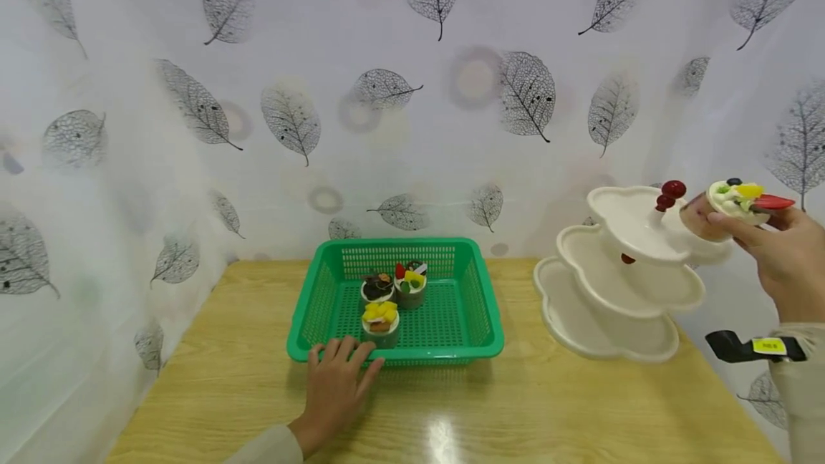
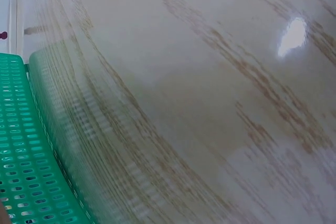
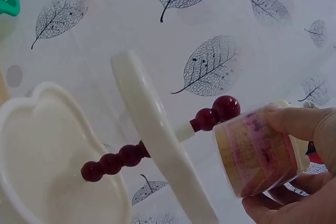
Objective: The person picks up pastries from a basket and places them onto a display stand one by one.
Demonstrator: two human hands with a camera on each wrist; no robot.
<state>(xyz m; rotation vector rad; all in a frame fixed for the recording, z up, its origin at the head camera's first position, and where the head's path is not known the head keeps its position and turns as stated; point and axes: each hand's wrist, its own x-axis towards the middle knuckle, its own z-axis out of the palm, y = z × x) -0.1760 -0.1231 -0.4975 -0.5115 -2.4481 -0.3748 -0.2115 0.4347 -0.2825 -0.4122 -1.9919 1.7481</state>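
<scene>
A clear dessert cup (image 3: 260, 153) with pink and tan layers is gripped between the thumb and fingers of my right hand (image 1: 789, 245). Cream, yellow fruit and a red slice top it. In the head view the cup overlaps the top tier of a white three-tiered stand (image 1: 628, 224), beside its dark red beaded knob (image 1: 673, 190). My left hand (image 1: 338, 378) rests with spread fingers on the front rim of a green plastic basket (image 1: 477, 292). Inside the basket stand a chocolate-topped cup (image 1: 377, 288), a yellow-fruit cup (image 1: 380, 321) and a cup with red and yellow toppings (image 1: 411, 288).
The basket and stand are on a light wooden table (image 1: 515, 407), the stand at its right side. A white cloth (image 1: 412, 163) with a leaf print hangs close behind the table.
</scene>
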